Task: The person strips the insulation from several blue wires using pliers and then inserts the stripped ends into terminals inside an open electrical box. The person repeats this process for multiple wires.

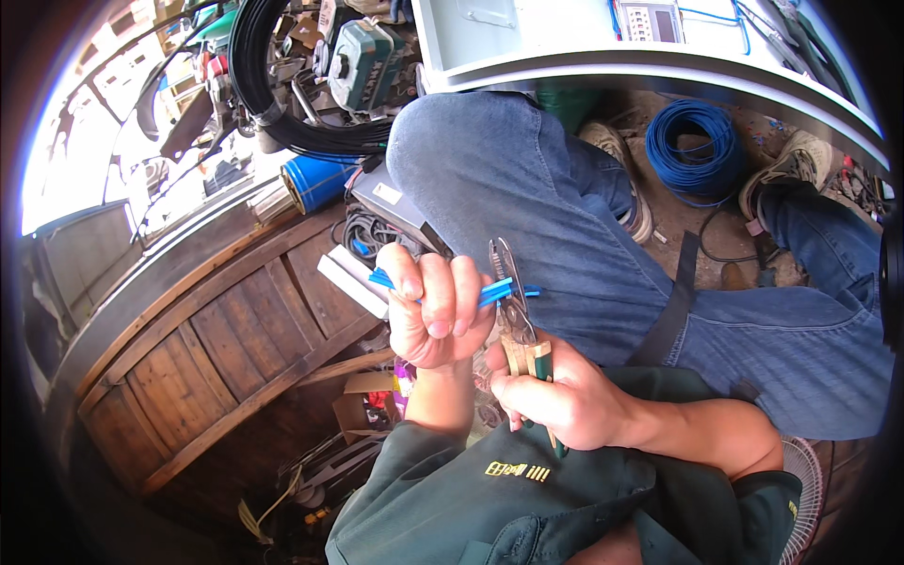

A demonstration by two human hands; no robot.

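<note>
My left hand point(435, 306) is closed around several short lengths of blue wire point(493, 295), whose ends stick out on both sides of the fist. In my right hand point(570, 395) are wire stripping pliers point(516, 330) with tan and green handles, their jaws pointing away from me. The blue wires run across the pliers near the pivot, and their tips show just to the right of the jaws. Whether the jaws bite on the wires cannot be made out. Both hands are held above my lap, over the blue jeans point(546, 217).
A white metal enclosure point(556, 56) with a meter point(650, 21) inside stands ahead. On the ground between my shoes lies a blue wire coil point(692, 151). A black cable coil point(247, 85), a teal machine point(365, 66) and a wooden panel point(217, 348) are to the left.
</note>
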